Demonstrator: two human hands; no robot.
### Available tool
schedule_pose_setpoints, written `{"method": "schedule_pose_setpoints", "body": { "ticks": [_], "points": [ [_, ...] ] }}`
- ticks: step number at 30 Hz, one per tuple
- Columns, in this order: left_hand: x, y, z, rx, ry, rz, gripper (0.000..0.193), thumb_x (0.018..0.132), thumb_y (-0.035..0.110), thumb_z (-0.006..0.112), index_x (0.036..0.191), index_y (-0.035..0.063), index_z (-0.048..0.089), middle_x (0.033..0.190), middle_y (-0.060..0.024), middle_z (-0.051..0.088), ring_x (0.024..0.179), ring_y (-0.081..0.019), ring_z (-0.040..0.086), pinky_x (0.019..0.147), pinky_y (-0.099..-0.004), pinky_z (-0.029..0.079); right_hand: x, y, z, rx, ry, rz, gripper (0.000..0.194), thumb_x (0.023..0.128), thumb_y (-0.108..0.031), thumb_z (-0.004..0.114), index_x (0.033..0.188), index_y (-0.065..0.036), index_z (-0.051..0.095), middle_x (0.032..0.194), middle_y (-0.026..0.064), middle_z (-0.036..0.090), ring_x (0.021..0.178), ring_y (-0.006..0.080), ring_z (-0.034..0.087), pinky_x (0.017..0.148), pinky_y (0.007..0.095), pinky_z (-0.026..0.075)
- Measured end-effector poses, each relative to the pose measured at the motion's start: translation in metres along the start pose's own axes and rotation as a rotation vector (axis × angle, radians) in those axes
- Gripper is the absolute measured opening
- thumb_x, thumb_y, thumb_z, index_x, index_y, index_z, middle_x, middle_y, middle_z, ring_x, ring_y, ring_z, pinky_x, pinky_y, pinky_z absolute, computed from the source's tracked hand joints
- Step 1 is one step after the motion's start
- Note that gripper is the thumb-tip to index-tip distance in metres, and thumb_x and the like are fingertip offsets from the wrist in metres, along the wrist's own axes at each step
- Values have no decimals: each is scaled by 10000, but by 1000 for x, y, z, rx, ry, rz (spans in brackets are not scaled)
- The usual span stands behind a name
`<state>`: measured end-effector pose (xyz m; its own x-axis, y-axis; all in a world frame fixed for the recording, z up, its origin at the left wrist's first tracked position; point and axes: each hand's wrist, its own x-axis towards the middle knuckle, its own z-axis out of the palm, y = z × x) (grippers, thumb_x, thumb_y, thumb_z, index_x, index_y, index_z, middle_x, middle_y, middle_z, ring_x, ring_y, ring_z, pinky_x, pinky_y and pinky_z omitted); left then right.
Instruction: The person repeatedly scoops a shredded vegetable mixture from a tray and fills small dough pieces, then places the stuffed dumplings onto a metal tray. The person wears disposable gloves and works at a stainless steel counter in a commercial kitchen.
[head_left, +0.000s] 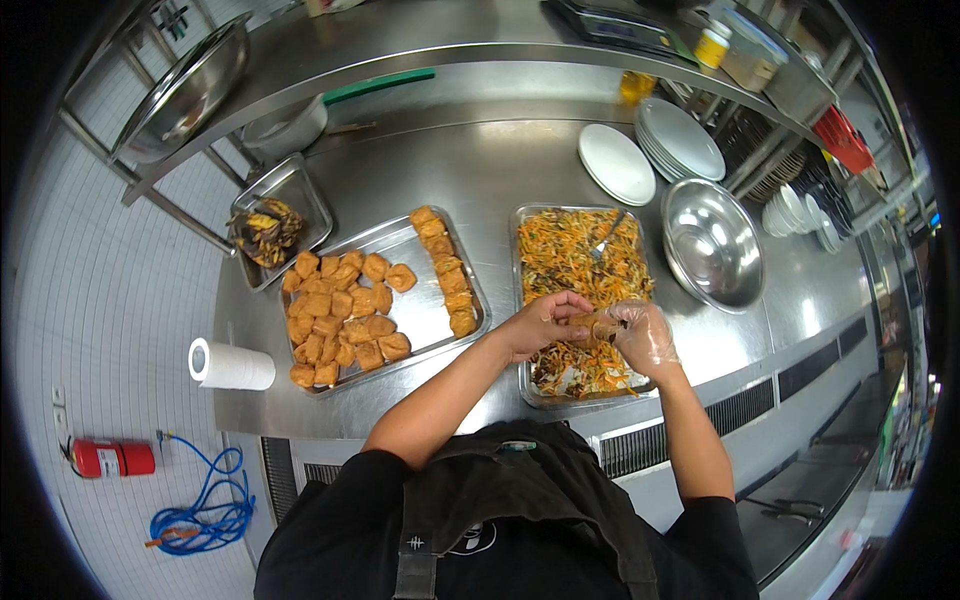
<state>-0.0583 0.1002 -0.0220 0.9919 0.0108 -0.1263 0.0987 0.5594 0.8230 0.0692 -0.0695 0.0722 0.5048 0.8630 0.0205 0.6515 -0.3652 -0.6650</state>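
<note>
Over the vegetable tray, my bare left hand (549, 324) grips a fried tofu piece (591, 328). My right hand (646, 337), in a clear plastic glove, has its fingers closed at the tofu's right side, where a bit of dark filling shows. Below both hands lies a metal tray (526, 391) of shredded vegetable filling (581, 251), with a fork (606, 238) resting in it. To the left, another metal tray (420, 300) carries a heap of fried tofu (341, 304) and, along its right side, a row of tofu pieces (448, 274), some with filling showing.
A steel bowl (712, 244) and white plates (616, 165) stand right of the filling. Left are a small metal pan (319, 202) with dark and yellow scraps and a white paper roll (236, 365). A steel shelf (450, 56) overhangs the table's back.
</note>
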Motion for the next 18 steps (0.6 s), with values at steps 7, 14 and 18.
{"method": "schedule_pose_setpoints", "body": {
  "ticks": [7,14,18],
  "points": [
    [-69,34,-54,302,170,12,534,838,90,822,1325,86,603,1221,-89,642,1109,-174,642,914,-310,560,22,-9,55,303,112,-55,154,777,6,786,831,-63,659,823,74,669,801,212,669,738,340,521],
    [-115,109,-204,526,1037,105,360,900,136,765,1236,83,645,1038,-50,718,976,-174,696,782,-302,566,15,34,61,665,279,297,229,851,168,597,961,-34,607,943,38,685,835,128,641,812,275,526],
    [-101,125,-269,1157,1046,-115,487,829,264,810,1241,68,639,1077,-136,734,1032,-277,703,906,-380,544,4,61,74,513,290,327,276,844,190,470,952,-25,604,975,64,698,895,136,659,839,261,506]
  ]
}}
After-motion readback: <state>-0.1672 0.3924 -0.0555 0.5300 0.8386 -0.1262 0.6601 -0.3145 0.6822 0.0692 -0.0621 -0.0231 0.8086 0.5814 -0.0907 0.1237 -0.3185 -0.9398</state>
